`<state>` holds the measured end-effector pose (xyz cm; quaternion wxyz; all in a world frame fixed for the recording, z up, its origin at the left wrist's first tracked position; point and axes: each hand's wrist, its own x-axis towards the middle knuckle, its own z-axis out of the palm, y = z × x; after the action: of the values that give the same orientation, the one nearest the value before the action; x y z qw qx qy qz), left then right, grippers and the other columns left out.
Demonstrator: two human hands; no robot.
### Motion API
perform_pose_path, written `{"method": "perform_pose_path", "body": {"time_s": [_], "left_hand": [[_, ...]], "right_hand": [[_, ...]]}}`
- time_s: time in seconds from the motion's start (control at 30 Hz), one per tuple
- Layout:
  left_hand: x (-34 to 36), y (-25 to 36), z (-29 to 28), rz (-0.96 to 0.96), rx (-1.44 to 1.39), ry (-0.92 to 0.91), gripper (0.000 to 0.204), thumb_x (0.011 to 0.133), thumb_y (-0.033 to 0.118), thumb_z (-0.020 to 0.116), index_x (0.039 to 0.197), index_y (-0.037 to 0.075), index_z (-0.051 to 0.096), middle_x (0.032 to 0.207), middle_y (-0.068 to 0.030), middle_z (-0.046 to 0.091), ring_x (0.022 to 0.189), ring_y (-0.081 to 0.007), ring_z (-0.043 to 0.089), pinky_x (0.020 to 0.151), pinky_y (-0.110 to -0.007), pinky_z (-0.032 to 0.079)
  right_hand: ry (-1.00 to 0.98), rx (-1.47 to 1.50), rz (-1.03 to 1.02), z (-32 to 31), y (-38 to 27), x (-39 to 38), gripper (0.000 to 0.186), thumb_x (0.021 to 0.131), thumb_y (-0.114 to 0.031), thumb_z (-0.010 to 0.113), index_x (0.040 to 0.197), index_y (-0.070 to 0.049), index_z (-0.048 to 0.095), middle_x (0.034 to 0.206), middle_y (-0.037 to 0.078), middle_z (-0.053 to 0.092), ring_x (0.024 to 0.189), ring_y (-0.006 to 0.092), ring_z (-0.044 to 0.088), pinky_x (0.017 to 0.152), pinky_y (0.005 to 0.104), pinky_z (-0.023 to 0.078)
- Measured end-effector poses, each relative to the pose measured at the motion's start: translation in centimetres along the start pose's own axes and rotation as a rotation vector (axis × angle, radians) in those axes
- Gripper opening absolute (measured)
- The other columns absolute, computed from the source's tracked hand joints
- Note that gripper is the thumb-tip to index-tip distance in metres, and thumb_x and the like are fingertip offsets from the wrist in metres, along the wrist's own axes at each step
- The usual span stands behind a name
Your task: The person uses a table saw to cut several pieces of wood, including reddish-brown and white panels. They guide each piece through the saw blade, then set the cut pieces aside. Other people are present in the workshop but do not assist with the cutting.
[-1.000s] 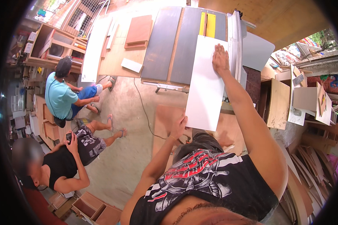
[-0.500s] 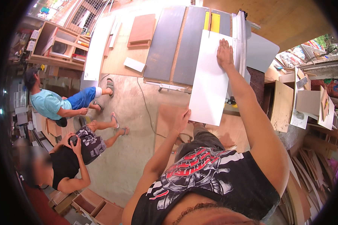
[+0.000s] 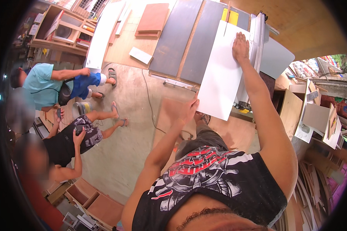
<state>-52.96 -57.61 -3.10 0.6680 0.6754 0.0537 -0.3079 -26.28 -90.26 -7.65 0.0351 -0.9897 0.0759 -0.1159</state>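
Observation:
A long white board (image 3: 218, 77) lies on the saw table (image 3: 174, 40), beside the metal fence (image 3: 256, 38). Its near end overhangs the table's front edge. My right hand (image 3: 240, 47) lies flat on the board's far right, fingers stretched out toward a yellow insert (image 3: 232, 16) with a thin upright blade or splitter (image 3: 228, 12) at the board's far end. My left hand (image 3: 189, 108) grips the board's near left edge, fingertips partly hidden by it.
A side table (image 3: 121, 54) holds wooden panels (image 3: 150, 19) and white strips. Two people (image 3: 46, 86) (image 3: 65, 142) stand at left, one holding a dark device. A cable (image 3: 148, 104) crosses the floor. Boxes (image 3: 285, 111) and offcuts (image 3: 308, 188) pile up at right.
The white board and both my hands have moved forward, farther over the yellow insert and blade line. The person in light blue has shifted and turned, now overlapping the other person.

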Motion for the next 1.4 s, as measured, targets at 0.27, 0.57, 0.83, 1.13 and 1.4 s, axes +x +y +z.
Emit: {"method": "perform_pose_path", "body": {"time_s": [0.27,0.57,0.83,1.13,1.4], "left_hand": [[2.4,0.3,0.0,0.062,0.072,0.02,0.049,0.106,0.027,0.043,0.152,0.014,0.034,0.079,-0.0035,0.06,0.06,-0.0104,0.058,0.059,-0.026,0.053],[3.2,2.2,0.6,0.128,0.133,0.086,0.048,0.105,0.026,0.045,0.151,0.014,0.037,0.074,-0.0082,0.059,0.061,-0.0141,0.059,0.06,-0.03,0.052],[2.2,-0.6,-1.8,0.508,0.682,0.187,0.05,0.095,0.016,0.061,0.144,0.015,0.05,0.102,-0.0135,0.056,0.082,-0.0265,0.055,0.077,-0.036,0.048],[2.4,-2.2,-2.2,0.634,0.796,0.249,0.058,0.081,0.007,0.072,0.137,0.02,0.059,0.096,-0.0061,0.051,0.085,-0.0243,0.048,0.078,-0.037,0.043],[3.4,0.3,-2.2,0.663,0.908,0.313,0.051,0.08,0.01,0.073,0.13,0.018,0.065,0.098,-0.002,0.053,0.093,-0.0245,0.049,0.083,-0.04,0.039]], "right_hand": [[0.028,0.005,-0.027,0.6,0.9,2.4,0.051,0.104,-0.026,0.026,0.15,-0.007,0.037,0.158,0.009,0.033,0.146,0.025,0.028,0.12,0.0464,0.021],[0.067,-0.001,-0.045,1.6,1.5,4.1,0.049,0.103,-0.025,0.03,0.148,-0.008,0.04,0.157,0.009,0.035,0.146,0.0244,0.03,0.119,0.0485,0.024],[0.056,0.023,-0.023,1.7,1.8,4.1,0.049,0.103,-0.026,0.029,0.148,-0.008,0.04,0.157,0.008,0.035,0.146,0.0246,0.03,0.119,0.0473,0.023],[0.071,0.033,-0.04,2.0,2.0,4.5,0.05,0.103,-0.026,0.028,0.148,-0.008,0.041,0.157,0.009,0.035,0.146,0.0251,0.029,0.12,0.0466,0.022],[0.028,-0.005,-0.032,2.2,2.3,6.4,0.051,0.103,-0.026,0.028,0.15,-0.009,0.038,0.158,0.007,0.033,0.147,0.0235,0.028,0.12,0.0456,0.021]]}}
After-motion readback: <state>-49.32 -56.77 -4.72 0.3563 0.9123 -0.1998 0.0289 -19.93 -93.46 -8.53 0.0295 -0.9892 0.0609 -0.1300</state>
